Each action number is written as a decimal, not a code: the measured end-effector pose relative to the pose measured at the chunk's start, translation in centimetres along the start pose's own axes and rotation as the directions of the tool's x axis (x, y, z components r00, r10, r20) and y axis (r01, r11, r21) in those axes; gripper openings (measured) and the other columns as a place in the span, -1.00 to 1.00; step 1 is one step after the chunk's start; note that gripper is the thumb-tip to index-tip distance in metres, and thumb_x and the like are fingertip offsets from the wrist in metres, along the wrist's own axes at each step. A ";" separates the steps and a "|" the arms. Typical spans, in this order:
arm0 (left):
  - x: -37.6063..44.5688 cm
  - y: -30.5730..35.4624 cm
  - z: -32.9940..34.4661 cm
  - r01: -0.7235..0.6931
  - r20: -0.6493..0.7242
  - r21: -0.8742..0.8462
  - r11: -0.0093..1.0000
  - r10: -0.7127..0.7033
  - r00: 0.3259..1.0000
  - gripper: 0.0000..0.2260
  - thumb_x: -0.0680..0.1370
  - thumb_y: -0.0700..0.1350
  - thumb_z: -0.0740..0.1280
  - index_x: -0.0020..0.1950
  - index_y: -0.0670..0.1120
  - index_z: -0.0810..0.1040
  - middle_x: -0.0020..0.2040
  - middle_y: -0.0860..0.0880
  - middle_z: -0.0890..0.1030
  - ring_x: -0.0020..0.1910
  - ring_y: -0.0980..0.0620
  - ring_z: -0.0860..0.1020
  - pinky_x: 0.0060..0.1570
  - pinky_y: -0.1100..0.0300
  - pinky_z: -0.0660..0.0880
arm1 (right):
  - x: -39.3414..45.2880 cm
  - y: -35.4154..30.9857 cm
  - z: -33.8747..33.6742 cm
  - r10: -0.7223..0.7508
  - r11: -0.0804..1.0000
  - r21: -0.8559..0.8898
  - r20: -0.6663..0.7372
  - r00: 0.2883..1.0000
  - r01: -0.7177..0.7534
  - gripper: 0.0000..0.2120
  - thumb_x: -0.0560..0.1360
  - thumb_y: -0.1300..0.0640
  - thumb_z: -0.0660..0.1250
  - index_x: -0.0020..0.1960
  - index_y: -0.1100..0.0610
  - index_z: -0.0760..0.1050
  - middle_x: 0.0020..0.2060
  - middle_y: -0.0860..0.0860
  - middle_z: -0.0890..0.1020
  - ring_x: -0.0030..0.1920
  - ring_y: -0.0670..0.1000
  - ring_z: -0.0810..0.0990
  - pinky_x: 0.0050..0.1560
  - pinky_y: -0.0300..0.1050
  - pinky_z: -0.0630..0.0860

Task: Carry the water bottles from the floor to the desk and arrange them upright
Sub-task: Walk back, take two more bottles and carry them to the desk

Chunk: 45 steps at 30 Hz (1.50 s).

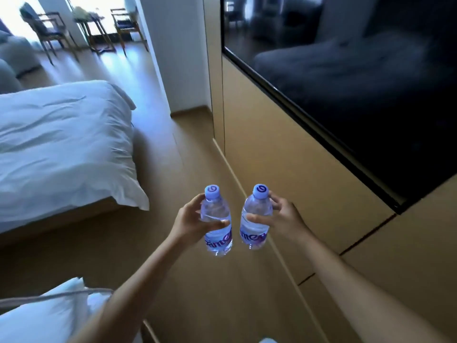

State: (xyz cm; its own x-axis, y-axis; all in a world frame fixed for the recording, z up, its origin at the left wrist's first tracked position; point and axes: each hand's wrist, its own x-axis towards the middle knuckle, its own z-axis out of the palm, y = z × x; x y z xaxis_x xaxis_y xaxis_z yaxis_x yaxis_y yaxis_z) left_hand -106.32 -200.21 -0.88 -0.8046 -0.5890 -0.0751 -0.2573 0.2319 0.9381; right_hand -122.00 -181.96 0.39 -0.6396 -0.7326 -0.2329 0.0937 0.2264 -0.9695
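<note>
Bottles upright; left bottle (217, 219) in left hand (190, 219); right bottle (256, 216) in right hand (284, 216).

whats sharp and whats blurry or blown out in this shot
Head view: both water bottles, the left bottle and right bottle, and the hands gripping them are fairly sharp; the chairs at top left are smeared and the window behind them is blown out white; the wide lens bends the dark screen's edge.

Clear glossy plastic bottles (217, 219); matt wood floor (197, 149); white cloth bedding (61, 144).
</note>
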 end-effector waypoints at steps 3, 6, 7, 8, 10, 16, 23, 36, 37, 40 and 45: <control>5.0 -1.3 -4.2 0.021 -0.108 0.037 0.999 -0.017 0.994 -0.48 0.11 0.11 0.60 0.03 0.22 0.56 -0.10 0.17 0.69 -0.12 0.16 0.67 -0.04 0.08 0.62 | 7.2 -2.5 2.8 -0.022 1.000 0.010 0.045 0.999 0.021 -0.45 0.28 0.24 0.61 0.22 0.11 0.53 0.01 0.06 0.71 -0.04 0.00 0.69 0.04 -0.12 0.58; 10.8 -2.9 -7.6 0.056 -0.203 0.099 0.994 -0.035 0.979 -0.45 0.09 0.19 0.59 0.04 0.23 0.54 -0.10 0.18 0.68 -0.12 0.15 0.66 -0.01 0.00 0.61 | 14.7 -4.5 5.0 -0.043 0.999 0.020 0.102 0.994 0.041 -0.43 0.20 0.17 0.60 0.18 0.16 0.54 -0.03 0.06 0.72 -0.10 -0.01 0.68 -0.03 -0.15 0.57; 13.1 -3.5 -8.6 0.066 -0.235 0.119 0.991 -0.036 0.971 -0.44 0.08 0.22 0.58 0.04 0.25 0.53 -0.11 0.20 0.68 -0.12 0.17 0.66 -0.01 0.02 0.60 | 17.6 -5.2 5.6 -0.047 0.999 0.018 0.119 0.992 0.045 -0.43 0.19 0.17 0.59 0.17 0.17 0.54 -0.04 0.06 0.72 -0.11 -0.01 0.68 -0.04 -0.15 0.57; 15.7 -4.0 -9.7 0.075 -0.261 0.130 0.989 -0.039 0.965 -0.44 0.08 0.24 0.57 0.03 0.27 0.52 -0.12 0.22 0.67 -0.13 0.20 0.65 -0.02 0.03 0.60 | 20.8 -5.8 6.2 -0.052 0.999 0.014 0.140 0.989 0.051 -0.43 0.18 0.16 0.59 0.17 0.16 0.54 -0.05 0.06 0.72 -0.11 0.00 0.68 -0.04 -0.13 0.58; 20.6 -4.5 -11.7 0.080 -0.282 0.132 0.988 -0.040 0.958 -0.44 0.07 0.25 0.58 0.02 0.29 0.52 -0.13 0.23 0.67 -0.13 0.19 0.65 -0.03 0.01 0.61 | 26.8 -7.4 7.2 -0.066 0.998 0.000 0.184 0.981 0.067 -0.43 0.17 0.15 0.61 0.15 0.13 0.55 -0.07 0.04 0.73 -0.12 -0.01 0.70 -0.07 -0.15 0.58; 35.8 -4.5 -19.8 0.106 -0.353 0.059 0.993 -0.079 0.932 -0.39 0.09 0.20 0.62 0.08 0.18 0.54 -0.08 0.10 0.70 -0.08 0.04 0.68 0.02 -0.12 0.59 | 44.6 -14.2 11.4 -0.090 0.994 -0.041 0.252 0.964 0.104 -0.35 0.09 0.12 0.65 0.14 0.11 0.56 -0.07 0.03 0.73 -0.10 0.02 0.70 -0.03 -0.10 0.60; 50.8 -6.0 -29.9 0.104 -0.483 0.000 0.995 -0.090 0.871 -0.44 0.09 0.15 0.60 0.05 0.13 0.58 -0.13 0.11 0.70 -0.14 0.10 0.68 0.01 -0.05 0.59 | 62.6 -19.9 18.1 -0.103 0.986 -0.094 0.297 0.949 0.137 -0.42 0.17 0.17 0.64 0.15 0.11 0.55 -0.04 0.08 0.72 -0.04 0.10 0.70 0.04 -0.03 0.62; 80.9 -9.1 -55.1 0.111 -0.381 0.182 0.977 -0.034 0.924 -0.47 0.14 0.08 0.61 0.06 0.13 0.55 -0.16 0.18 0.67 -0.17 0.28 0.62 -0.16 0.35 0.47 | 97.4 -28.6 35.0 -0.066 0.984 -0.141 0.255 0.965 0.105 -0.50 0.20 0.24 0.64 0.09 0.10 0.58 -0.05 0.13 0.71 -0.01 0.20 0.68 0.12 0.19 0.59; 83.2 -9.4 -56.6 0.116 -0.391 0.208 0.971 -0.026 0.920 -0.48 0.14 0.10 0.61 0.05 0.17 0.54 -0.17 0.21 0.66 -0.17 0.29 0.61 -0.17 0.37 0.47 | 99.9 -29.5 36.0 -0.071 0.984 -0.139 0.256 0.964 0.110 -0.50 0.20 0.23 0.64 0.10 0.11 0.58 -0.05 0.13 0.70 -0.01 0.20 0.68 0.12 0.20 0.59; 90.3 -10.8 -61.1 0.106 -0.414 0.197 0.975 -0.015 0.910 -0.50 0.12 0.12 0.61 -0.03 0.27 0.50 -0.20 0.32 0.64 -0.21 0.35 0.60 -0.22 0.46 0.45 | 107.5 -31.5 39.0 -0.080 0.984 -0.135 0.264 0.961 0.119 -0.52 0.24 0.30 0.62 0.11 0.15 0.57 -0.05 0.14 0.70 -0.02 0.19 0.69 0.13 0.21 0.58; 104.0 -14.0 -68.2 0.121 -0.448 0.160 0.980 -0.037 0.893 -0.41 0.06 0.24 0.54 0.05 0.19 0.54 -0.13 0.16 0.68 -0.14 0.19 0.65 -0.06 0.12 0.60 | 122.3 -34.9 44.0 -0.083 0.984 -0.121 0.319 0.944 0.128 -0.46 0.26 0.30 0.60 0.19 0.15 0.54 0.00 0.14 0.69 0.01 0.18 0.68 0.13 0.12 0.60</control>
State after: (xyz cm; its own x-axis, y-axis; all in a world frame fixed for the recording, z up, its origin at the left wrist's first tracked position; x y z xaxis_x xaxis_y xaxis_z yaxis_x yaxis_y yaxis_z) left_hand -149.94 -317.49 1.24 -0.4691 -0.8817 0.0500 -0.4348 0.2798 0.8560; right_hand -169.93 -307.73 2.34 -0.3687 -0.9151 -0.1632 -0.0818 0.2069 -0.9749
